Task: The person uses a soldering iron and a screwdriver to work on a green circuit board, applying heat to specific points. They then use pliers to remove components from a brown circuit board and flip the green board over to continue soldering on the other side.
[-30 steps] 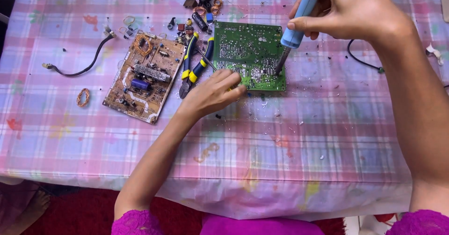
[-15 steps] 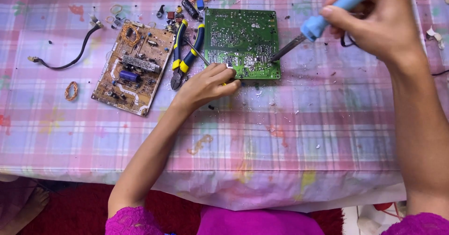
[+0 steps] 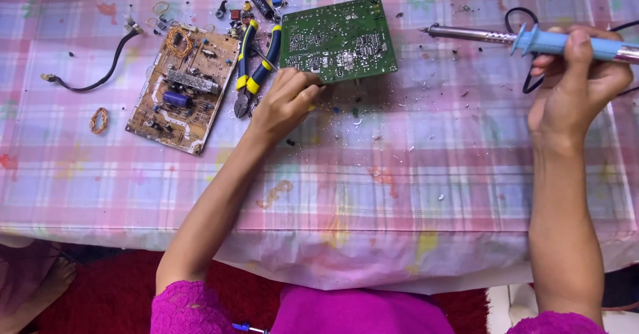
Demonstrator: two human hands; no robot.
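Observation:
A green circuit board (image 3: 339,38) lies solder side up on the pink checked tablecloth. My left hand (image 3: 283,104) rests at its near left corner, fingertips touching the board's edge. My right hand (image 3: 576,84) is off to the right and holds a blue-handled soldering iron (image 3: 532,39) level above the cloth. Its metal tip points left, clear of the board.
A brown circuit board (image 3: 183,88) with parts facing up lies to the left. Blue and yellow pliers (image 3: 256,64) sit between the two boards. A black wire (image 3: 100,74), a copper coil (image 3: 98,120) and loose small parts lie around. The table edge (image 3: 333,241) is near me.
My right hand has lifted the soldering iron off the green board and swung it out to the right, now level. My left hand stays at the board's corner.

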